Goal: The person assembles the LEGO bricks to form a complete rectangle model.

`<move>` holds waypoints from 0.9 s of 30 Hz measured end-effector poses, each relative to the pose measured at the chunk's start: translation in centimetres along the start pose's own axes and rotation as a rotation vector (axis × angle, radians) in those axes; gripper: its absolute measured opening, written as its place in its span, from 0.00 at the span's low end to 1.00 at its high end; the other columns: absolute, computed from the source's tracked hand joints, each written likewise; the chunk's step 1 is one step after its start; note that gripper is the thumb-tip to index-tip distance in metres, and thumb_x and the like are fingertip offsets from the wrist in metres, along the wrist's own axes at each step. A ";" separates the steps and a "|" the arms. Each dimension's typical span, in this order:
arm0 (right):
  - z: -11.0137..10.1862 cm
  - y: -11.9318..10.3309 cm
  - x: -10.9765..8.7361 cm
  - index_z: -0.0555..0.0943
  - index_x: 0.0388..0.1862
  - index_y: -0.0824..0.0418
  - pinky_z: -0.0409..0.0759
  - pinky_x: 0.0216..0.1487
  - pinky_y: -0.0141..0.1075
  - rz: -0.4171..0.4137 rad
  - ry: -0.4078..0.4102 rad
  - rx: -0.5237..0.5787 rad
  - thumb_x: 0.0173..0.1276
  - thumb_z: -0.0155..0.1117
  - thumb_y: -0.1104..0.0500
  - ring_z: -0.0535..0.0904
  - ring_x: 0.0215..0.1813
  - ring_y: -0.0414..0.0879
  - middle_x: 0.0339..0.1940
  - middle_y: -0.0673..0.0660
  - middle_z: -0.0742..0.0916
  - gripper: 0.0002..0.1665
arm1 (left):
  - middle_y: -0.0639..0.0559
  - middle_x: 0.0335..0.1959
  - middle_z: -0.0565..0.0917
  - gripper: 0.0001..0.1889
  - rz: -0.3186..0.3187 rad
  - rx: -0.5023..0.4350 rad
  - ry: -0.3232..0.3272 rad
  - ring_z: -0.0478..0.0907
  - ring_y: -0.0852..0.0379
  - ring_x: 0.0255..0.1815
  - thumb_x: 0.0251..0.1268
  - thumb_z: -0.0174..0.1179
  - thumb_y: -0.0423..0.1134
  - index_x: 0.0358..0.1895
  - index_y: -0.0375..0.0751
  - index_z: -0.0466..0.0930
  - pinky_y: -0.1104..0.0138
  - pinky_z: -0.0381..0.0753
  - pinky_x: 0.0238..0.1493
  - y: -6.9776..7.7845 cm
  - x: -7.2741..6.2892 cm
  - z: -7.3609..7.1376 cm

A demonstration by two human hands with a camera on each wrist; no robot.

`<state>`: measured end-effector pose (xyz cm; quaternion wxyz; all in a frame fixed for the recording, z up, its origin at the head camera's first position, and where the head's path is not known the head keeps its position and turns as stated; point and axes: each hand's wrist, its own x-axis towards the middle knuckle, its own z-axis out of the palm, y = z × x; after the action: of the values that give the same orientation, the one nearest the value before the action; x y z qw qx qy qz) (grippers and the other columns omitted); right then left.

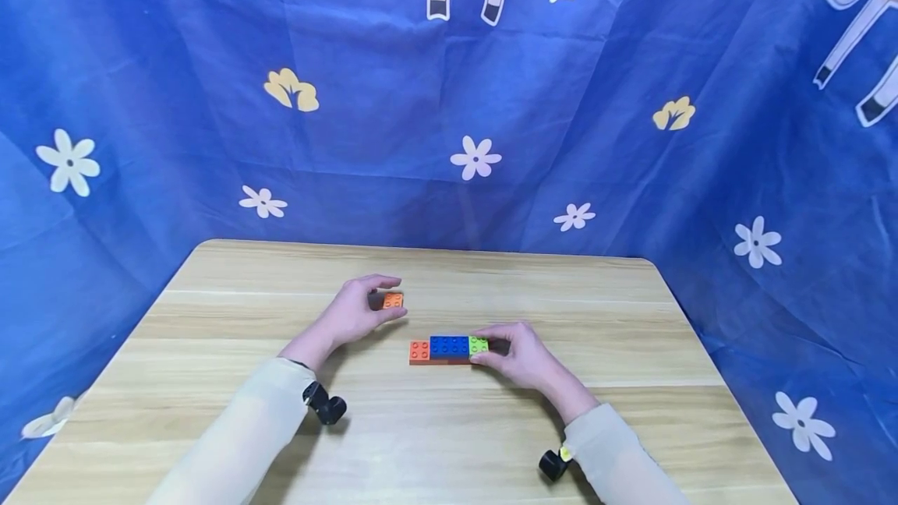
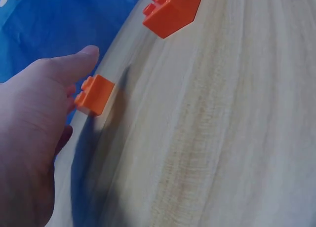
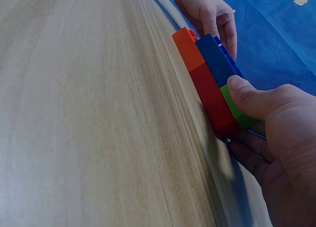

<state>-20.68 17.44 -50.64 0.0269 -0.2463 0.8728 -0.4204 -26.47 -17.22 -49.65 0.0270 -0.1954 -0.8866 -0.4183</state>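
A row of joined toy building bricks lies on the table. It has a long blue brick [image 1: 449, 346] and a lime green brick [image 1: 479, 344] on top, over a red brick [image 3: 213, 96] and an orange-red brick [image 1: 419, 351] that sticks out at the left end. My right hand [image 1: 522, 355] pinches the green end, its thumb on the near side and fingers on the far side. Farther back on the left sits a loose orange brick [image 1: 394, 300], studs up. Around it, my left hand [image 1: 354, 309] holds thumb and fingers apart; a gap shows beside the brick.
The wooden table [image 1: 421, 427] has rounded far corners. A blue curtain [image 1: 379, 123] with printed flowers hangs behind it and along both sides. Small black cameras [image 1: 326, 405] are strapped at both wrists.
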 end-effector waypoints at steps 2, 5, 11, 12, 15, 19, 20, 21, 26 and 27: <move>0.0 0.0 -0.1 0.90 0.57 0.57 0.79 0.67 0.44 0.012 -0.004 0.007 0.65 0.82 0.52 0.85 0.60 0.45 0.54 0.52 0.91 0.23 | 0.41 0.64 0.84 0.33 -0.017 -0.002 -0.015 0.80 0.39 0.65 0.63 0.79 0.46 0.67 0.34 0.81 0.44 0.72 0.71 -0.2 0.1 0.1; 0.1 0.0 -0.1 0.90 0.58 0.56 0.79 0.67 0.43 0.027 -0.011 0.017 0.65 0.82 0.52 0.85 0.61 0.45 0.55 0.52 0.91 0.23 | 0.41 0.63 0.84 0.32 -0.029 0.013 -0.035 0.79 0.40 0.64 0.62 0.79 0.46 0.67 0.34 0.81 0.45 0.72 0.71 -0.4 0.3 0.2; 0.1 -0.1 -0.1 0.90 0.58 0.57 0.79 0.66 0.42 0.028 -0.019 0.019 0.66 0.81 0.51 0.85 0.60 0.45 0.56 0.52 0.91 0.24 | 0.41 0.61 0.85 0.31 -0.005 0.090 -0.036 0.77 0.39 0.65 0.61 0.80 0.47 0.63 0.36 0.85 0.45 0.72 0.70 -0.8 0.5 0.1; 0.0 -0.1 0.0 0.90 0.58 0.57 0.79 0.66 0.42 0.028 -0.019 0.017 0.66 0.81 0.51 0.85 0.60 0.44 0.56 0.52 0.91 0.24 | 0.42 0.59 0.85 0.30 0.005 0.104 -0.035 0.77 0.39 0.63 0.60 0.80 0.47 0.62 0.35 0.85 0.45 0.72 0.69 -0.8 0.6 0.1; 0.0 0.0 0.0 0.90 0.59 0.57 0.80 0.66 0.41 0.030 -0.021 0.019 0.66 0.81 0.51 0.85 0.60 0.44 0.56 0.52 0.91 0.23 | 0.43 0.55 0.87 0.28 0.016 0.138 -0.037 0.79 0.41 0.59 0.60 0.80 0.48 0.59 0.36 0.87 0.46 0.75 0.65 -1.0 0.7 0.0; -0.1 0.0 0.0 0.90 0.59 0.57 0.80 0.65 0.41 0.035 -0.019 0.024 0.66 0.81 0.52 0.85 0.59 0.43 0.55 0.52 0.91 0.23 | 0.45 0.53 0.87 0.24 0.008 0.159 -0.041 0.79 0.43 0.57 0.61 0.80 0.49 0.55 0.38 0.89 0.47 0.76 0.64 -1.1 0.9 -0.1; -0.1 -0.1 0.0 0.90 0.59 0.57 0.80 0.65 0.41 0.036 -0.018 0.023 0.67 0.81 0.52 0.85 0.59 0.43 0.56 0.52 0.91 0.23 | 0.45 0.53 0.87 0.24 0.003 0.158 -0.043 0.79 0.43 0.58 0.61 0.80 0.49 0.55 0.38 0.89 0.48 0.76 0.65 -1.1 1.0 -0.1; -0.1 -0.1 0.0 0.90 0.59 0.57 0.80 0.65 0.41 0.035 -0.016 0.022 0.67 0.81 0.52 0.85 0.59 0.43 0.56 0.52 0.91 0.23 | 0.45 0.53 0.87 0.24 0.005 0.158 -0.044 0.79 0.42 0.58 0.61 0.79 0.49 0.55 0.38 0.89 0.47 0.75 0.65 -1.1 1.0 -0.1; 0.0 0.0 0.0 0.90 0.59 0.57 0.80 0.65 0.41 0.030 -0.012 0.017 0.66 0.81 0.52 0.85 0.60 0.44 0.56 0.52 0.91 0.23 | 0.44 0.55 0.87 0.24 -0.007 0.120 -0.051 0.80 0.40 0.61 0.63 0.78 0.48 0.56 0.37 0.88 0.46 0.74 0.68 -0.9 1.0 -0.3; 0.0 0.0 0.0 0.90 0.59 0.57 0.80 0.65 0.42 0.029 -0.012 0.019 0.66 0.81 0.52 0.85 0.60 0.44 0.56 0.52 0.91 0.23 | 0.44 0.55 0.87 0.24 -0.013 0.108 -0.053 0.80 0.41 0.60 0.64 0.78 0.48 0.57 0.37 0.88 0.46 0.75 0.67 -0.9 0.9 -0.4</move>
<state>-20.67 17.43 -50.58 0.0407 -0.2361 0.8720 -0.4268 -27.69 -17.67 -49.85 0.0113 -0.1987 -0.9096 -0.3647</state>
